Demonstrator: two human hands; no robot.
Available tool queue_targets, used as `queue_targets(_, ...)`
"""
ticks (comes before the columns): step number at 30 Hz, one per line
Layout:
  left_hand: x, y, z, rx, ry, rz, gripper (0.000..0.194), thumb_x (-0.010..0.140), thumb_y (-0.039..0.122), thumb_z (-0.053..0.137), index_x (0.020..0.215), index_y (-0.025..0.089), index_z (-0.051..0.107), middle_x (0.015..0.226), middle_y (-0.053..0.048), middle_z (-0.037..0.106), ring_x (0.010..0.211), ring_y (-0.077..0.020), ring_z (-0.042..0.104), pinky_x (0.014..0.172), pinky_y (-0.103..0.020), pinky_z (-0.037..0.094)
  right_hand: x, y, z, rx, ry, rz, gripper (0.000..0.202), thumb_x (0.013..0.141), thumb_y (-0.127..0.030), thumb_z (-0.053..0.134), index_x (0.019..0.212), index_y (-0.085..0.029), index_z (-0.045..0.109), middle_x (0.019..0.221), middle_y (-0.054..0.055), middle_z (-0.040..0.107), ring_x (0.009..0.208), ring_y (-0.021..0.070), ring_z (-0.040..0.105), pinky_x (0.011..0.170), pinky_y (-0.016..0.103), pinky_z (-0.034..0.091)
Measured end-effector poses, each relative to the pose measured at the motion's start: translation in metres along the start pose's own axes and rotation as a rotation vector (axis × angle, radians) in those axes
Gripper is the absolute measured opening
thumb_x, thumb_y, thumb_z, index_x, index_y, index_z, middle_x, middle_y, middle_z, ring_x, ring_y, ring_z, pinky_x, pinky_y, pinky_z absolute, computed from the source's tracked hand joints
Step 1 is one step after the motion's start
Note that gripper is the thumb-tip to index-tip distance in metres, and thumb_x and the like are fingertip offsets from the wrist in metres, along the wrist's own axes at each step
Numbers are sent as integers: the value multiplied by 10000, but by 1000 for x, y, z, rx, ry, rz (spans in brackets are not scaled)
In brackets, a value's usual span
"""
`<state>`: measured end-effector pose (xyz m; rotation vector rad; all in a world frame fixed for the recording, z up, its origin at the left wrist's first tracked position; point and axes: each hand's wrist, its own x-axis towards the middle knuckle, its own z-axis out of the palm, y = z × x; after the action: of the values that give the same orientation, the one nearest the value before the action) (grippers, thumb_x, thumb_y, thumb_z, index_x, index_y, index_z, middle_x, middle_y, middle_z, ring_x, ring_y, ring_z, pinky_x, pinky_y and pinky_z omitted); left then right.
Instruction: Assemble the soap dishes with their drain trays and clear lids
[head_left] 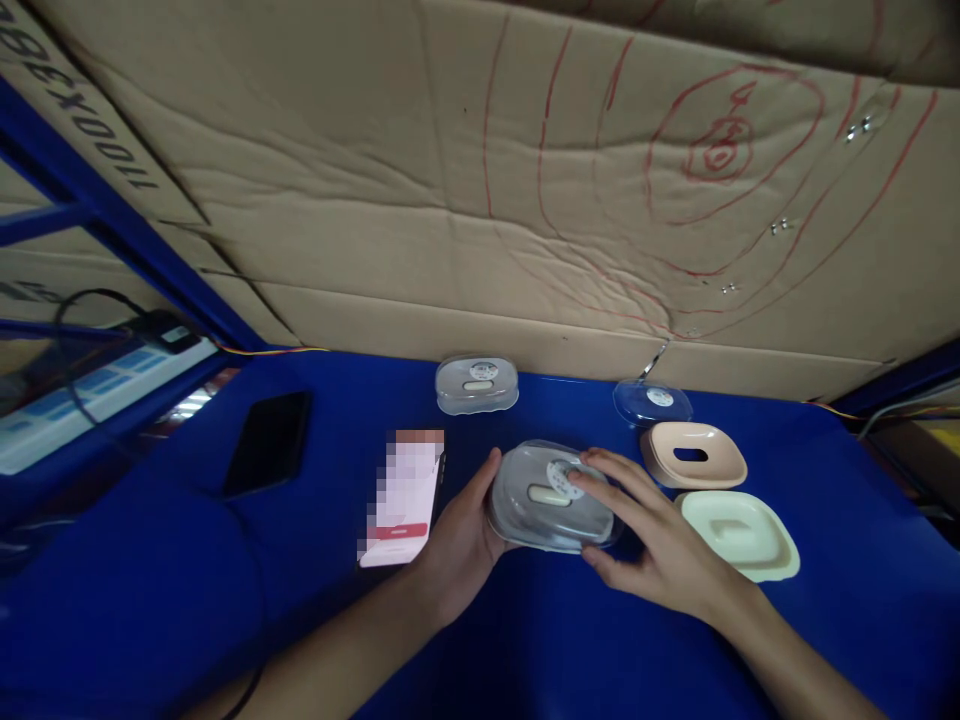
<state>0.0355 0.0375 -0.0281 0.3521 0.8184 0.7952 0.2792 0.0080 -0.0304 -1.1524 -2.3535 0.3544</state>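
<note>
My left hand (459,540) grips the left end of a grey soap dish (517,522) with a clear lid, held above the blue table. My right hand (652,535) is closed on its right end, with fingertips on the lid and on the round white sticker (559,478). A pale oval piece (550,495) shows in the middle of the dish. Right of my right hand lie a peach soap dish part (720,448) with an oval slot and a pale green tray (776,535). Behind them rests a loose clear lid (634,405) with a sticker.
Another grey lidded soap dish (457,392) stands by the cardboard wall (360,170). A lit phone (405,500) lies left of my left hand, a dark phone (268,442) farther left. A power strip (142,390) and a thin black cable (259,580) are at the left.
</note>
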Motion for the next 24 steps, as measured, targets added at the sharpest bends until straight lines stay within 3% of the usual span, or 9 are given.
queue_targets(6, -5, -1, 3, 50, -39, 11, 490, 968, 593, 556, 1201, 195, 723, 1075, -70, 796, 1055, -256, 689, 815, -329, 505, 0, 0, 5, -47, -44, -58, 682, 933, -322, 666, 1562, -293, 405, 1622, 93, 385, 1545, 323, 290, 1195, 546, 420)
queue_targets(10, -6, -5, 2, 91, -60, 73, 470, 946, 553, 617, 1257, 208, 687, 1176, -89, 766, 1115, -278, 667, 915, -387, 516, 0, -2, 6, -42, -59, -53, 679, 941, -303, 650, 1567, -289, 387, 1634, 96, 364, 1554, 323, 272, 1199, 549, 414)
queue_targets(15, -1, -7, 1, 90, -14, 79, 413, 929, 529, 651, 1208, 226, 688, 1242, -101, 735, 1187, -306, 642, 950, -423, 530, -1, 0, 14, -35, -95, -19, 737, 944, -439, 690, 1581, -282, 354, 1637, 133, 338, 1547, 350, 289, 1180, 553, 437)
queue_targets(19, 1, -4, 2, -29, -32, 106, 443, 950, 485, 649, 1316, 243, 588, 1357, -124, 669, 1311, -313, 590, 1036, -459, 520, 12, 25, 11, -60, -70, -19, 706, 967, -455, 657, 1577, -283, 347, 1608, 139, 371, 1520, 336, 341, 1192, 550, 420)
queue_targets(24, 0, 2, 2, -88, 125, 187, 601, 965, 354, 648, 1498, 246, 392, 1408, -180, 610, 1313, -295, 611, 1135, -466, 469, 52, 80, 0, -133, -19, -30, 655, 961, -399, 651, 1547, -262, 391, 1581, 161, 410, 1513, 354, 344, 1198, 598, 377)
